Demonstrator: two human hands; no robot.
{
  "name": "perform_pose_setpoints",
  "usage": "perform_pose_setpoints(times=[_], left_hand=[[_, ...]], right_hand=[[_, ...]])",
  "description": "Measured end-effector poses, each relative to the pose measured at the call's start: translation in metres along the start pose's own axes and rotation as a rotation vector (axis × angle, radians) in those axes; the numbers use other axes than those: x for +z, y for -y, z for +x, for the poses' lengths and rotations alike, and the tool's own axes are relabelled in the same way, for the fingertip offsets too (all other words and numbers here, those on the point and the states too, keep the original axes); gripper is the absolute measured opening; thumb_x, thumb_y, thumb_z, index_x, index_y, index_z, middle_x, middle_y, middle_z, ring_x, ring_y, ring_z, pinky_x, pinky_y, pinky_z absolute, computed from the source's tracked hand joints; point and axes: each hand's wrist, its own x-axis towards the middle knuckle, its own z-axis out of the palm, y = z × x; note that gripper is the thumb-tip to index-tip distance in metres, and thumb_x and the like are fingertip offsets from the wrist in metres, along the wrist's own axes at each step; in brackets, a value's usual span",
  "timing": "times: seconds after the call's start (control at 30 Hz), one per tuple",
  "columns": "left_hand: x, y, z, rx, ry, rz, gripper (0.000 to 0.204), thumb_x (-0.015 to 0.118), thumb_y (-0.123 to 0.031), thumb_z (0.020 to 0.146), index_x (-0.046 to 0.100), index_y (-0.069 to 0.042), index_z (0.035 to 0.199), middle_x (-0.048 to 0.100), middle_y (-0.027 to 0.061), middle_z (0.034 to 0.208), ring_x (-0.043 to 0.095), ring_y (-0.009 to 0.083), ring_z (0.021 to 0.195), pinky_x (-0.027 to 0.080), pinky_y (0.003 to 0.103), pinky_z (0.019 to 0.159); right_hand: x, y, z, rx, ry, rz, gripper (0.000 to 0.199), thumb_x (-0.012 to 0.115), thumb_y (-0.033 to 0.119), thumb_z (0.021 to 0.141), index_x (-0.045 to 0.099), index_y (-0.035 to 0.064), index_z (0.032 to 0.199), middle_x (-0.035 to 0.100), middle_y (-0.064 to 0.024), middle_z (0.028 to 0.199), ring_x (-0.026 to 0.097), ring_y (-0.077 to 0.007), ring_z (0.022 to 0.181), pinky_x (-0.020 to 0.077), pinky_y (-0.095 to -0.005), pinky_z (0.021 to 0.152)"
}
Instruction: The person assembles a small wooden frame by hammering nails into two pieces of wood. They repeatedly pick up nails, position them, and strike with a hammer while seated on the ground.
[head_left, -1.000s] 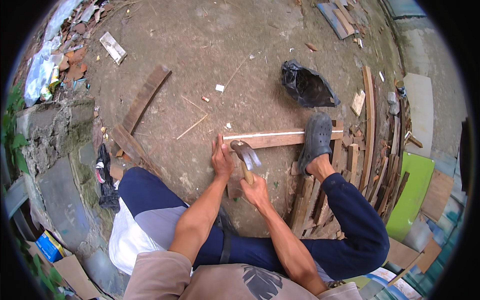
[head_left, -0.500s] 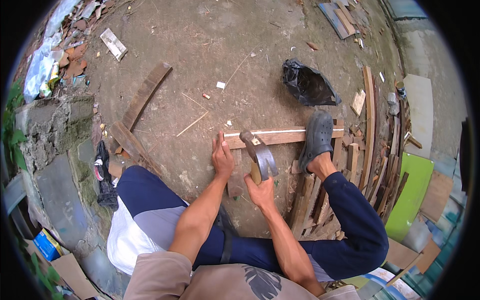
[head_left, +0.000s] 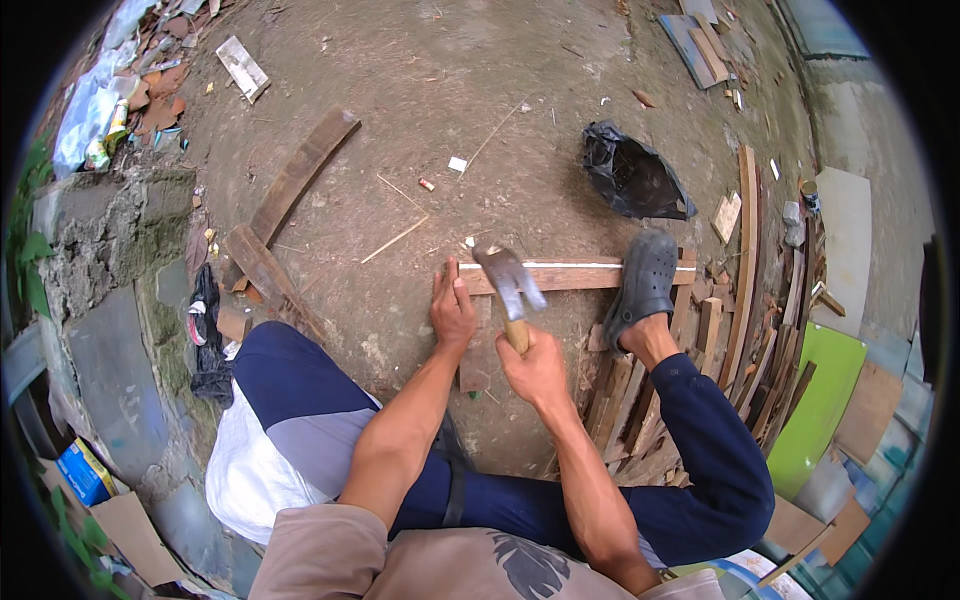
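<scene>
My right hand (head_left: pixel 535 365) is wrapped round the wooden handle of a claw hammer (head_left: pixel 510 280). The hammer head is blurred and hangs over the left part of a narrow wooden batten (head_left: pixel 575 275) with a white top edge. At the batten's left end, my left hand (head_left: pixel 453 310) grips it, fingers pointing away from me. My right foot, in a grey clog (head_left: pixel 645 280), presses down near the other end. Under the left end a short wood piece (head_left: pixel 475 370) lies crosswise, partly hidden. Whether a nail stands beneath the hammer I cannot tell.
A crumpled black plastic bag (head_left: pixel 635 175) lies beyond the clog. Loose planks (head_left: pixel 745 260) and a green board (head_left: pixel 820 405) crowd the right. Two brown boards (head_left: pixel 300 175) lie at left, near a rough concrete block wall (head_left: pixel 110 240).
The hammer head has swung away from me and slightly left, its claw now blurred. My left hand and foot keep their places on the batten. The whole view has shifted a little.
</scene>
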Motion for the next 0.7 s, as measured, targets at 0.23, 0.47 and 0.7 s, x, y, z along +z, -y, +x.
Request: perform_pose_setpoints(times=[0.23, 0.47, 0.7], left_hand=[[0.000, 0.003, 0.001, 0.017, -0.021, -0.025, 0.050, 0.032, -0.024, 0.109, 0.049, 0.007, 0.144, 0.057, 0.0224, 0.143, 0.056, 0.0381, 0.131, 0.034, 0.047, 0.119], [0.002, 0.000, 0.001, 0.025, -0.016, -0.045, 0.049, 0.033, -0.023, 0.108, 0.051, 0.007, 0.142, 0.057, 0.0229, 0.143, 0.056, 0.0380, 0.131, 0.035, 0.047, 0.119], [0.003, 0.005, 0.000, 0.030, -0.025, -0.042, 0.049, 0.035, -0.025, 0.108, 0.052, 0.007, 0.142, 0.057, 0.0226, 0.143, 0.056, 0.0384, 0.130, 0.036, 0.047, 0.118]], right_hand=[[-0.018, 0.029, 0.003, 0.144, 0.012, -0.031, 0.034, 0.067, 0.024, 0.084, 0.069, -0.0083, 0.095, 0.066, -0.0355, 0.080, 0.069, -0.0494, 0.082, 0.0542, -0.0514, 0.075], [-0.007, -0.005, 0.009, 0.123, 0.059, -0.164, 0.030, 0.068, 0.025, 0.088, 0.067, -0.0051, 0.092, 0.063, -0.0212, 0.067, 0.066, -0.0328, 0.064, 0.0501, -0.0440, 0.062], [0.009, -0.023, -0.006, -0.020, -0.101, -0.003, 0.030, 0.070, 0.029, 0.088, 0.068, -0.0015, 0.087, 0.063, -0.0205, 0.065, 0.066, -0.0303, 0.061, 0.0499, -0.0446, 0.063]])
